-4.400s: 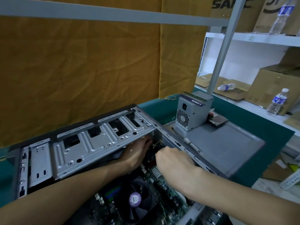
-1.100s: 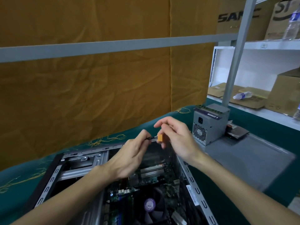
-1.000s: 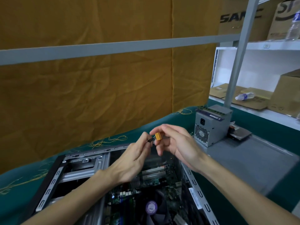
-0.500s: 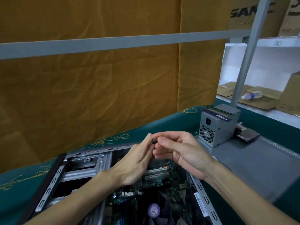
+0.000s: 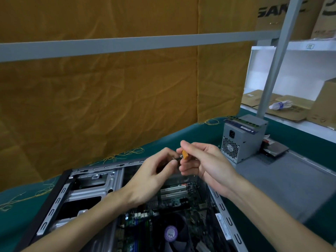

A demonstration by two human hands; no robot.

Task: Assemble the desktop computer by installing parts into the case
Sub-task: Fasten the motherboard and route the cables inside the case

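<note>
Case (image 5: 60,199) lies open at lower centre of frame, motherboard (image 5: 174,200) in it, fan (image 5: 171,235) at the bottom edge. Both hands above the case: left hand (image 5: 152,177) left of right hand (image 5: 205,164), connector (image 5: 185,154) between them. PSU (image 5: 241,139) right of centre, standing on a panel (image 5: 283,180). Shelf (image 5: 298,46) upper right with boxes (image 5: 323,104).

Bare metal case (image 5: 94,190), matt green cloth table (image 5: 21,202), creased ochre fabric backdrop (image 5: 101,99)

Two bare forearms and hands, the left hand (image 5: 154,176) and right hand (image 5: 205,165), enter from below; no sleeves, gloves, rings or watch visible.
</note>
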